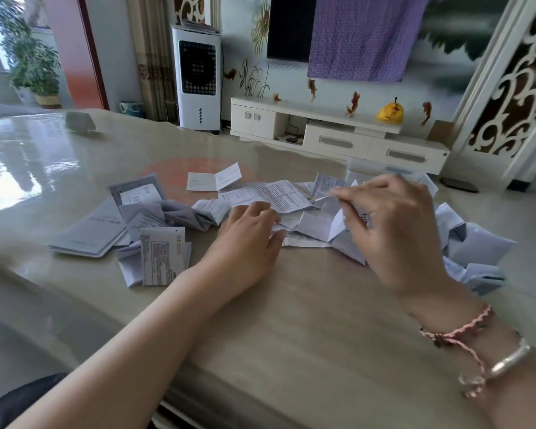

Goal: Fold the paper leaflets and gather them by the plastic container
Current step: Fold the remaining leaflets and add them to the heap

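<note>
Many white paper leaflets lie scattered across the glossy beige table (291, 320). My right hand (393, 230) pinches the edge of a creased white leaflet (317, 226) at the middle of the heap. My left hand (251, 236) rests beside it, fingertips pressing down on the same papers. A large unfolded printed leaflet (276, 196) lies just behind my hands. Folded leaflets (163, 258) sit in a loose group to the left. A clear plastic container (378, 170) shows faintly behind my right hand, mostly hidden.
A grey booklet (90, 233) and an open folded card (214, 179) lie at the left and back of the heap. More crumpled leaflets (474, 246) spill toward the table's right edge. A small grey object (78, 120) sits at the far left.
</note>
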Demonstrator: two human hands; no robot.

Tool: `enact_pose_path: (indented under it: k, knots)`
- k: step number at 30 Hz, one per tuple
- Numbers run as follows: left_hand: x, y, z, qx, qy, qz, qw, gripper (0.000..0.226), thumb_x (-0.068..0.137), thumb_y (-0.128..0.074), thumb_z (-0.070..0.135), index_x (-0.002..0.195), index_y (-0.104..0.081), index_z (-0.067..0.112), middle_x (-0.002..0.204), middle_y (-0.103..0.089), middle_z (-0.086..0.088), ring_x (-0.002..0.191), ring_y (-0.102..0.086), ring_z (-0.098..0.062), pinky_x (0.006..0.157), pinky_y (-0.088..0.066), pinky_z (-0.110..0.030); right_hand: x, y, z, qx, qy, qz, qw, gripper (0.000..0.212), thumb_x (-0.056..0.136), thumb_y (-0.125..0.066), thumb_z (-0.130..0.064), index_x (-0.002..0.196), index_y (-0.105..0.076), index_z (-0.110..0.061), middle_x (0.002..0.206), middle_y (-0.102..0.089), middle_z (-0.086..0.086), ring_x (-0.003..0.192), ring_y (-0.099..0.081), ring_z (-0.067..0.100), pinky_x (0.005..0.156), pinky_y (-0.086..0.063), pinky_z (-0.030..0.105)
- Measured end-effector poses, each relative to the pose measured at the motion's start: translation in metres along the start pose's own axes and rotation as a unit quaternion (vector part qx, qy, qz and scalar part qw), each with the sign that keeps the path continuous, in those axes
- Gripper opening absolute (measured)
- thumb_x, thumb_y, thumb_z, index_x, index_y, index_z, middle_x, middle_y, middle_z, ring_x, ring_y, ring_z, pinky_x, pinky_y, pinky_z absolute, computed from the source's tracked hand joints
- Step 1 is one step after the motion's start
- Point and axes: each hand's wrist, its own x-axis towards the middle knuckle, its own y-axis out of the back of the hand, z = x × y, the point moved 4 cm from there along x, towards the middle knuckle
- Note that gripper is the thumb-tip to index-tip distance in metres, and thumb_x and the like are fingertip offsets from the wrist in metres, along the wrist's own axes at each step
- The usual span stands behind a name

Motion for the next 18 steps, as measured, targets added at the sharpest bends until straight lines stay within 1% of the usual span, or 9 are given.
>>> enact_pose_path:
  k: [3, 5, 6, 8, 10, 12, 14, 16, 18]
  knots:
    - [0.013, -0.006, 0.003, 0.040, 0.006, -0.041, 0.998, 0.046, 0.099, -0.038, 0.044, 0.138, -0.045, 0.021, 0.157, -0.021, 0.000, 0.145, -0.010, -0.022, 0.115, -0.018, -0.040, -0.003, 0.003, 0.020, -0.057, -0.048, 0.006, 0.997, 0.025, 0.082, -0.067, -0.006, 0.103, -0.075, -0.019, 0.076, -0.071, -0.003, 0.082, -0.062, 0.025, 0.076, -0.039, 0.040]
    - [0.019, -0.011, 0.003, 0.052, 0.017, -0.064, 0.996, 0.047, 0.098, -0.036, 0.047, 0.135, -0.047, 0.021, 0.158, -0.017, -0.001, 0.146, -0.007, -0.022, 0.115, -0.014, -0.040, -0.005, 0.000, 0.029, -0.093, -0.071, -0.014, 0.993, 0.029, 0.080, -0.068, -0.003, 0.102, -0.075, -0.020, 0.079, -0.071, 0.000, 0.086, -0.063, 0.026, 0.078, -0.039, 0.040]
    - [0.021, -0.013, 0.004, 0.056, 0.020, -0.068, 0.996, 0.047, 0.098, -0.036, 0.048, 0.134, -0.048, 0.020, 0.158, -0.019, -0.002, 0.145, -0.009, -0.022, 0.115, -0.014, -0.039, -0.006, -0.005, 0.033, -0.109, -0.087, -0.051, 0.989, 0.030, 0.081, -0.067, -0.002, 0.103, -0.075, -0.022, 0.083, -0.071, 0.003, 0.092, -0.063, 0.026, 0.080, -0.036, 0.040]
    - [0.023, -0.015, 0.003, 0.067, 0.020, -0.064, 0.995, 0.047, 0.099, -0.035, 0.048, 0.132, -0.050, 0.018, 0.155, -0.027, -0.003, 0.144, -0.016, -0.022, 0.114, -0.016, -0.037, -0.012, -0.021, 0.035, -0.120, -0.121, -0.159, 0.972, 0.031, 0.086, -0.059, -0.006, 0.108, -0.072, -0.024, 0.102, -0.071, 0.006, 0.111, -0.057, 0.023, 0.088, -0.031, 0.039]
    - [0.024, -0.016, 0.002, 0.076, 0.015, -0.056, 0.995, 0.047, 0.099, -0.034, 0.047, 0.132, -0.051, 0.018, 0.152, -0.033, -0.002, 0.141, -0.023, -0.021, 0.113, -0.018, -0.035, -0.018, -0.029, 0.037, -0.109, -0.131, -0.199, 0.965, 0.032, 0.089, -0.054, -0.009, 0.116, -0.068, -0.021, 0.116, -0.067, 0.006, 0.123, -0.051, 0.021, 0.094, -0.028, 0.039]
    - [0.022, -0.015, 0.002, 0.075, 0.011, -0.042, 0.996, 0.046, 0.100, -0.034, 0.045, 0.133, -0.050, 0.017, 0.152, -0.033, -0.001, 0.140, -0.026, -0.020, 0.113, -0.017, -0.033, -0.018, -0.029, 0.035, -0.094, -0.130, -0.177, 0.971, 0.031, 0.084, -0.057, -0.003, 0.111, -0.070, -0.014, 0.112, -0.069, 0.011, 0.120, -0.055, 0.025, 0.095, -0.032, 0.042]
    - [0.019, -0.012, 0.001, 0.061, 0.004, -0.018, 0.998, 0.045, 0.100, -0.035, 0.042, 0.132, -0.051, 0.015, 0.152, -0.035, 0.001, 0.139, -0.027, -0.019, 0.113, -0.017, -0.032, -0.016, -0.025, 0.031, -0.076, -0.125, -0.120, 0.982, 0.032, 0.079, -0.058, 0.002, 0.106, -0.071, -0.008, 0.106, -0.070, 0.016, 0.112, -0.060, 0.031, 0.093, -0.037, 0.046]
    - [0.016, -0.008, 0.001, 0.039, -0.005, 0.009, 0.999, 0.043, 0.100, -0.038, 0.037, 0.133, -0.051, 0.013, 0.151, -0.037, 0.001, 0.138, -0.031, -0.018, 0.113, -0.019, -0.032, -0.014, -0.023, 0.025, -0.045, -0.112, -0.090, 0.989, 0.038, 0.076, -0.050, 0.000, 0.107, -0.070, -0.005, 0.107, -0.070, 0.017, 0.110, -0.062, 0.033, 0.092, -0.040, 0.049]
    - [0.014, -0.001, 0.000, -0.015, -0.012, 0.051, 0.999, 0.041, 0.100, -0.042, 0.031, 0.134, -0.051, 0.010, 0.148, -0.041, 0.000, 0.134, -0.038, -0.020, 0.112, -0.026, -0.032, -0.013, -0.023, 0.020, -0.013, -0.092, -0.088, 0.992, 0.043, 0.075, -0.043, -0.003, 0.110, -0.069, -0.005, 0.113, -0.069, 0.013, 0.115, -0.060, 0.031, 0.095, -0.040, 0.048]
